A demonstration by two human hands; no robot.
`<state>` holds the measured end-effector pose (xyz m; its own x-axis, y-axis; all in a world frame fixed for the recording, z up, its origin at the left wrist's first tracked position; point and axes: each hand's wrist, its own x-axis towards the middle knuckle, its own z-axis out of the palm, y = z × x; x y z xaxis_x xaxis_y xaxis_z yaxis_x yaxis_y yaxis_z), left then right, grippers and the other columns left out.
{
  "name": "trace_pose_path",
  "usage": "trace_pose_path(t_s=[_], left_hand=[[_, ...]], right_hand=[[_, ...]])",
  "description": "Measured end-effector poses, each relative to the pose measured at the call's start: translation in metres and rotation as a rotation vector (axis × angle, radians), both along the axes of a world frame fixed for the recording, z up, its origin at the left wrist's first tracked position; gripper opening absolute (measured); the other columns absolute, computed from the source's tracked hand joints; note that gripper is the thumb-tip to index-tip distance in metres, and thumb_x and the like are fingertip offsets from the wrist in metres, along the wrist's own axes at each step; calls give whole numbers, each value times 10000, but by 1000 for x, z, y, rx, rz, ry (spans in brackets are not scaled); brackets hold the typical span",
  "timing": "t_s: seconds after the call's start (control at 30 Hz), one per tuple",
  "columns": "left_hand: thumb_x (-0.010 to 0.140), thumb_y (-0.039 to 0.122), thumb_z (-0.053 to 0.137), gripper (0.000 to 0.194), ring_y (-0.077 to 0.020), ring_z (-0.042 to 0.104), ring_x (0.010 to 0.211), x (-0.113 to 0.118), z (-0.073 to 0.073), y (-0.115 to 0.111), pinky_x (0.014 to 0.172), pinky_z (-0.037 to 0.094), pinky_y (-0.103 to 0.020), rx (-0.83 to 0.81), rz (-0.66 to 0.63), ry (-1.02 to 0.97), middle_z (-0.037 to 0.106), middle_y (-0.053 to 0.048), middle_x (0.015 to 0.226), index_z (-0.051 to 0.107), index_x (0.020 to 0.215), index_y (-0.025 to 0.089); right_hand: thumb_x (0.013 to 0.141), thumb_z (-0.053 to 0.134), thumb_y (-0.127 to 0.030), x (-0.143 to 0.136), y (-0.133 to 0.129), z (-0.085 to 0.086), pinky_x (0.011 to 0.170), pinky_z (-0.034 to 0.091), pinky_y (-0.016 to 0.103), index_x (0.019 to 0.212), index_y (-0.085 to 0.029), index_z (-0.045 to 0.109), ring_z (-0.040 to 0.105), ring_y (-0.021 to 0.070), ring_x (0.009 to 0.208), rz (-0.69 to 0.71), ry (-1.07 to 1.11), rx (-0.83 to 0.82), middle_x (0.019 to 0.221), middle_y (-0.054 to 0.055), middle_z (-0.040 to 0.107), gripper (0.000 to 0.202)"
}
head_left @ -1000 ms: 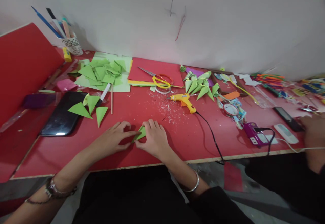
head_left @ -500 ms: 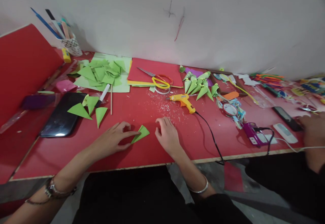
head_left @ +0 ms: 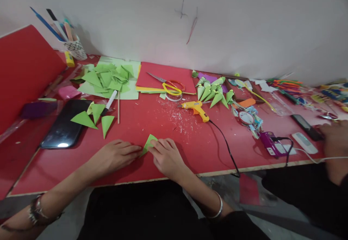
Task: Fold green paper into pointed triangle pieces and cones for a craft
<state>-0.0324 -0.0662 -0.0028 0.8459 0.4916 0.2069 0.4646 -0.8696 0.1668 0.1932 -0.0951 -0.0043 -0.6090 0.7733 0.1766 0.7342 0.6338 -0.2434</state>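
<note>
A small folded piece of green paper lies on the red table near its front edge, between my hands. My left hand has its fingers together, pinching the paper's lower left tip. The fingertips of my right hand are closed on the paper's right side and cover part of it. Left of them are several green paper cones, some resting over a black phone. Beyond, a pile of green paper pieces sits on a pale green sheet.
A yellow glue gun with a black cord lies ahead to the right, beside white scraps. Scissors rest on red and yellow sheets. Finished-looking green cones are grouped behind the glue gun. Another person's hand is at the far right.
My right hand has moved left onto the green paper and now covers its right side. My left hand's fingers have drawn together at the paper's lower left tip.
</note>
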Motion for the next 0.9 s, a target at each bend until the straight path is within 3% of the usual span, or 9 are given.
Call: trace_pose_path(t_s=[0.17, 0.27, 0.4, 0.63, 0.9], left_hand=[[892, 228, 316, 348, -133, 588, 856, -1, 9, -4, 762, 374, -265, -18, -51, 180, 648, -12, 1059, 507, 1183, 242], [867, 204, 348, 336, -151, 591, 875, 0, 14, -5, 770, 371, -277, -34, -86, 164, 654, -5, 1054, 538, 1142, 231], [843, 200, 390, 390, -167, 556, 992, -4, 17, -3, 830, 359, -285, -112, -144, 150, 608, -13, 1148, 461, 1225, 235], [799, 222, 427, 470, -185, 556, 972, -6, 19, -1, 815, 375, -296, -200, -161, 152, 574, -28, 1195, 408, 1268, 236], [805, 227, 403, 470, -192, 539, 1002, -5, 19, -2, 847, 372, -307, -236, -139, 157, 568, -29, 1202, 396, 1275, 244]], right_hand=[[858, 387, -177, -1, 0, -1, 924, 284, 348, 1141, -171, 492, 458, 170, 1001, 54, -12, -55, 1119, 56, 563, 301], [865, 390, -196, 1, 3, -1, 961, 250, 371, 1186, -223, 470, 444, 176, 1021, 96, -42, -46, 1116, 45, 553, 332], [863, 401, -215, 4, 7, 1, 957, 256, 377, 1190, -280, 476, 427, 185, 1027, 143, -81, -43, 1140, 34, 528, 342], [830, 428, -219, 5, 19, 9, 838, 335, 356, 1158, -235, 503, 445, 200, 950, 140, -120, -70, 1122, 59, 532, 337], [819, 437, -202, 4, 27, 13, 777, 342, 330, 1124, -209, 523, 457, 188, 917, 109, -139, -57, 1110, 62, 537, 317]])
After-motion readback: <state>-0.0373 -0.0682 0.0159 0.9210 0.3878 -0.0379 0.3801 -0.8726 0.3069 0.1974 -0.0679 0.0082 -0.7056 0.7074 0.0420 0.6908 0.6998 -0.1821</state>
